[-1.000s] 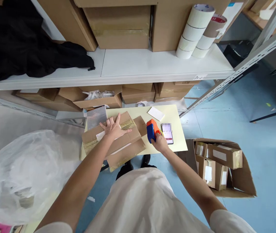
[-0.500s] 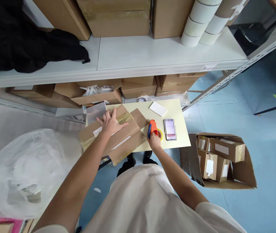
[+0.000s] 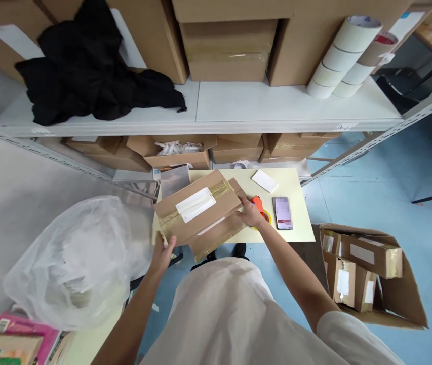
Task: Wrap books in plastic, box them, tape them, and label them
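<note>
1. Writing: none legible anywhere. Phone (image 3: pixel 282 213) screen blurred; white label (image 3: pixel 195 204) on upper carton too small to read; small tag on shelf (image 3: pixel 276 109) edge unreadable.
2. Cartons on desk (image 3: pixel 299 223): two flat brown ones, stacked and skewed. Upper carton (image 3: pixel 196 210) carries the white label and clear tape across its top; lower carton (image 3: pixel 216 235) protrudes at the near edge and overhangs the desk.
3. Left hand (image 3: pixel 163 253): at the near left corner of the upper carton, fingers curled over the carton edge, pinching that corner.
4. Right hand (image 3: pixel 249 213): at the right end of the upper carton, fingers spread loosely and resting against the carton side. Tape dispenser (image 3: pixel 259 208), orange with a yellow roll, just behind this hand; contact with it not determinable.
5. Other desk items: one phone right of the dispenser, one white card (image 3: pixel 264 181) at the far edge, one printed sheet (image 3: pixel 174 180) at the far left corner.
6. Shelf above: one black garment (image 3: pixel 86 76), several large cartons, stacked tape rolls (image 3: pixel 343 58) leaning at right, at least six visible.
7. Floor, right: one open carton (image 3: pixel 398 304) holding at least four small labelled parcels.
8. Floor, left: one translucent plastic bag (image 3: pixel 75 258); pink book (image 3: pixel 18 329) at bottom corner.
</note>
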`<move>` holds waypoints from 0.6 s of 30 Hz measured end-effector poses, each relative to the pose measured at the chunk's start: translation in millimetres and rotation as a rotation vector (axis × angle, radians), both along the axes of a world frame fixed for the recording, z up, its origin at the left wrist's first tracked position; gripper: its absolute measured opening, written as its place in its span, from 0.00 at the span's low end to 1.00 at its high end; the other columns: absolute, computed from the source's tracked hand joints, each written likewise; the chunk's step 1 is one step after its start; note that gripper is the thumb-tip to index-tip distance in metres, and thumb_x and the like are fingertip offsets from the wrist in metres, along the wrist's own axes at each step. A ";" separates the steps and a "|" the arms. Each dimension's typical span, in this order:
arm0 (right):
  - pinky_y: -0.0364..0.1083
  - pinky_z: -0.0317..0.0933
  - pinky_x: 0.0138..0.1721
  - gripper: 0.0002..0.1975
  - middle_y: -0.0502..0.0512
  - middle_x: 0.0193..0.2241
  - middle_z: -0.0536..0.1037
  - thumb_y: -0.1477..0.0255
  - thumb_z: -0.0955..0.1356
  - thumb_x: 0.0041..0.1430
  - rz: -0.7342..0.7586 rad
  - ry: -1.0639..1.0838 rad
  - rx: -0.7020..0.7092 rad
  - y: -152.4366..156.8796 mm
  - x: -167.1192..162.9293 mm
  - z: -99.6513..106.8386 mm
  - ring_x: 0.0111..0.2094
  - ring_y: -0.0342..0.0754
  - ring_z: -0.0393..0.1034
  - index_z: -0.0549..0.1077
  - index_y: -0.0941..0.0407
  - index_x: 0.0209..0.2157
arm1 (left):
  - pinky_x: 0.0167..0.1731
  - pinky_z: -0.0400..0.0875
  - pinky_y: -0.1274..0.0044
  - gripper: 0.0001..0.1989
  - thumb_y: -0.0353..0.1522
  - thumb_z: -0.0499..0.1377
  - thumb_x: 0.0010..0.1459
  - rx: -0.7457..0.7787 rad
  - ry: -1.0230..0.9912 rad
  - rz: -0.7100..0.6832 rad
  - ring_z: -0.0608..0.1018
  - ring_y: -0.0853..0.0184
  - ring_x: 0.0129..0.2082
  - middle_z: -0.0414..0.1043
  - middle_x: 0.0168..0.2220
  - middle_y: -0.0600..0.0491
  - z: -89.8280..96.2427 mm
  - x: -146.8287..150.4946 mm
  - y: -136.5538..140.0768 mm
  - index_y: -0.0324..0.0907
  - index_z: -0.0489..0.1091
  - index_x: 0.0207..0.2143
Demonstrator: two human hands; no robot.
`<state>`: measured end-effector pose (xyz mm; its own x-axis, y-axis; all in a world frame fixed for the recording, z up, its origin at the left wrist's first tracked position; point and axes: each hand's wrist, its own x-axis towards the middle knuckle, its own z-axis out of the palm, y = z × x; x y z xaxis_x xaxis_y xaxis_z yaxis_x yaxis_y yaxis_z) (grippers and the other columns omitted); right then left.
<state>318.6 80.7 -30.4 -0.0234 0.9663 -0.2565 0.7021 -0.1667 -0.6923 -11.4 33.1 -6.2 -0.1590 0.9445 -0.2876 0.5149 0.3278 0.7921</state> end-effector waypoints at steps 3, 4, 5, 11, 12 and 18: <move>0.46 0.63 0.48 0.24 0.58 0.46 0.76 0.75 0.65 0.57 -0.070 -0.002 -0.027 3.5 -14.5 0.7 0.47 0.48 0.71 0.62 0.57 0.57 | 0.55 0.65 0.60 0.37 0.50 0.55 0.53 -0.001 -0.271 -0.056 0.69 0.52 0.57 0.68 0.55 0.43 -10.7 -1.0 -7.6 0.45 0.53 0.62; 0.45 0.64 0.46 0.22 0.58 0.45 0.77 0.76 0.64 0.58 -0.090 0.004 -0.010 3.6 -17.7 3.0 0.46 0.48 0.72 0.63 0.57 0.55 | 0.54 0.66 0.60 0.37 0.49 0.56 0.53 0.031 -0.315 -0.052 0.71 0.53 0.55 0.69 0.53 0.44 -9.5 -0.6 -5.9 0.45 0.54 0.61; 0.45 0.64 0.45 0.21 0.58 0.44 0.77 0.76 0.63 0.58 -0.105 0.021 0.019 3.7 -20.1 6.9 0.45 0.47 0.72 0.64 0.57 0.54 | 0.53 0.66 0.60 0.37 0.49 0.57 0.52 0.073 -0.348 -0.047 0.71 0.53 0.55 0.70 0.52 0.45 -6.0 -1.1 -2.9 0.45 0.54 0.61; 0.45 0.65 0.43 0.18 0.57 0.44 0.77 0.72 0.61 0.58 -0.214 0.265 0.233 13.6 -25.7 58.4 0.41 0.45 0.73 0.64 0.56 0.51 | 0.54 0.66 0.63 0.39 0.50 0.60 0.49 0.388 -0.406 -0.070 0.68 0.54 0.58 0.63 0.58 0.43 34.3 -29.8 41.6 0.45 0.54 0.60; 0.46 0.65 0.43 0.19 0.58 0.43 0.77 0.69 0.62 0.58 -0.268 0.298 0.263 16.4 -25.9 67.8 0.40 0.46 0.73 0.63 0.56 0.51 | 0.54 0.66 0.64 0.40 0.51 0.60 0.48 0.430 -0.413 -0.065 0.67 0.53 0.58 0.61 0.59 0.42 39.9 -35.6 53.8 0.44 0.54 0.59; 0.48 0.66 0.38 0.22 0.60 0.37 0.78 0.56 0.66 0.52 -0.496 0.374 0.283 24.4 -20.4 84.2 0.35 0.49 0.72 0.70 0.59 0.41 | 0.53 0.66 0.62 0.42 0.56 0.58 0.46 0.328 -0.469 -0.202 0.71 0.52 0.54 0.70 0.53 0.41 46.5 -46.9 125.3 0.38 0.62 0.56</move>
<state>298.2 105.1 53.8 0.4014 0.9144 -0.0526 0.2946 -0.1833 -0.9379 -58.3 158.4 40.4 0.1055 0.9940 0.0280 0.1127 -0.0399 0.9928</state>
